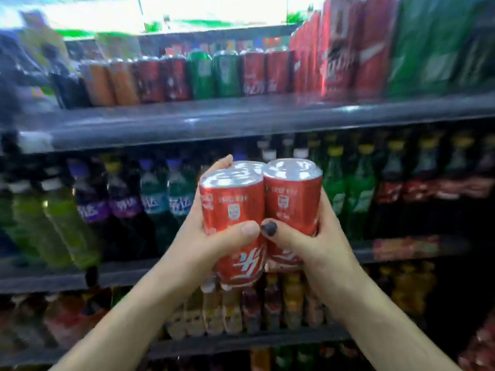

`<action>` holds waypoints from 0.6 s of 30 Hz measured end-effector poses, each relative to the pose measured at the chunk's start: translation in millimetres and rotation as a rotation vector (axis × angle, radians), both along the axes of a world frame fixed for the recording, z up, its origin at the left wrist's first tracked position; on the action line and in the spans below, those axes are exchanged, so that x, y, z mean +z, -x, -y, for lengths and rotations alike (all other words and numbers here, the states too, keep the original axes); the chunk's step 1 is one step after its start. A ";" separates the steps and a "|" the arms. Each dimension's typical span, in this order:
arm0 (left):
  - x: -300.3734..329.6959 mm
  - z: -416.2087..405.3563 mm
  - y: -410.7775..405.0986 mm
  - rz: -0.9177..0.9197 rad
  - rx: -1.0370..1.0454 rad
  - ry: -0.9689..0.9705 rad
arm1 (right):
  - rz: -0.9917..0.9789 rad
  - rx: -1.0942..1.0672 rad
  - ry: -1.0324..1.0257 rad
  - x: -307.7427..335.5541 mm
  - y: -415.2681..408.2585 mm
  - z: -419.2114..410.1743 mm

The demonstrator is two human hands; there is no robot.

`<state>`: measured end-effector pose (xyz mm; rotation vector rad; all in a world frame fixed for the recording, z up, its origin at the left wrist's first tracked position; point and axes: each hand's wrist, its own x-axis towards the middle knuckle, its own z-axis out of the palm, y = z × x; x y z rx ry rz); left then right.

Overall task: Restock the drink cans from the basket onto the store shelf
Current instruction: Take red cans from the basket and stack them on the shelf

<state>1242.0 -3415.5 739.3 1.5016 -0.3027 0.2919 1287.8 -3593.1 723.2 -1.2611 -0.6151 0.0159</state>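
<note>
head view: two bare hands hold a cluster of red drink cans (233, 210) upright in front of a store shelf (241, 121). the left hand (203, 236) wraps around the left side of the cluster, its thumb lying across the front of the nearest can and its fingertips showing over the far rim, so its grip is clamped on the cans. the right hand (316, 236) closes around the right can (293, 196), thumb across the front with a dark nail, grip clamped on it as well. the two thumbs meet tip to tip at the middle. at least three silver can tops show, pressed against each other; how many cans there are in all i cannot tell.

above the hands, the shelf board carries a row of standing cans (214, 73) in orange, red and green, blurred. to the upper right stand tall red packs (348, 49) and green packs (428, 44). behind the held cans, the next level down holds bottles (150, 199) with green, purple and dark contents. lower still are more bottles, too blurred to tell apart.
</note>
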 end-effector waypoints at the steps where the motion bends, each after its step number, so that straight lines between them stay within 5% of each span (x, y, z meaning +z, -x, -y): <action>1: 18.6 2.8 -5.4 0.027 0.000 -0.015 | 0.037 -0.011 0.002 19.7 -4.4 4.0; 11: 164.7 9.2 -54.7 0.214 -0.024 -0.039 | 0.244 0.048 -0.020 172.2 -61.4 7.6; 18: 211.7 -23.5 -115.5 0.196 0.013 -0.079 | 0.172 0.146 0.048 224.1 -131.8 -30.2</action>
